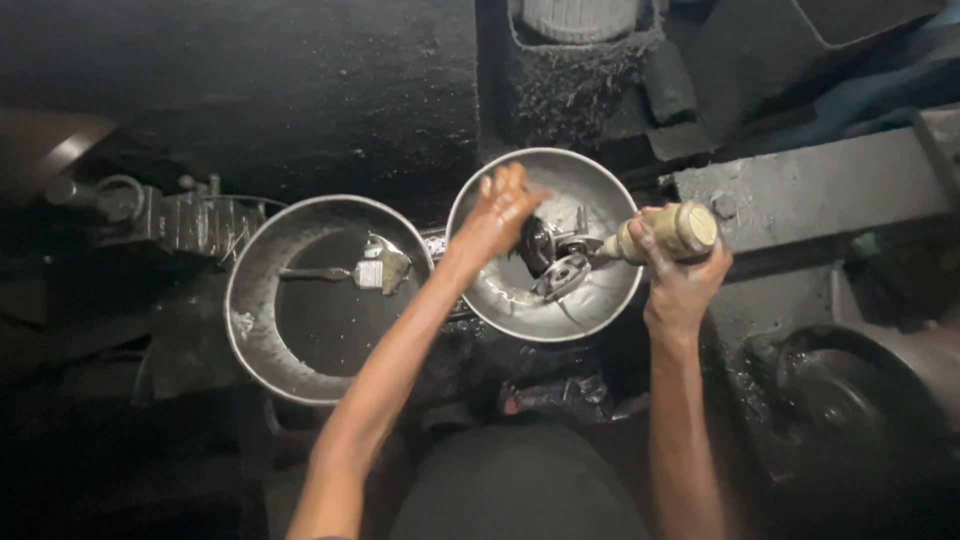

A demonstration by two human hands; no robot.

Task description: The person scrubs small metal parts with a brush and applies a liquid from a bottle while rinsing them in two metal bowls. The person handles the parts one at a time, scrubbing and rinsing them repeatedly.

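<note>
The right hand, at centre right, is clamped round a pale bottle tipped sideways, its neck aimed into the metal bowl, seemingly to pour onto the dark metal parts. The left hand, fingers curled on those parts, steadies them.

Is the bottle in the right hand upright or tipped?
Tipped. The bottle lies nearly sideways in the right hand, its nozzle pointing into the metal bowl.

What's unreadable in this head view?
- Left hand: motion-blurred fingers, so its grip on the dark metal parts in the right bowl is unclear.
- Bottle in the right hand: neck hidden by fingers.
- Brush in the left bowl: handle lost in dark liquid.
- Surroundings: too dark.
</note>
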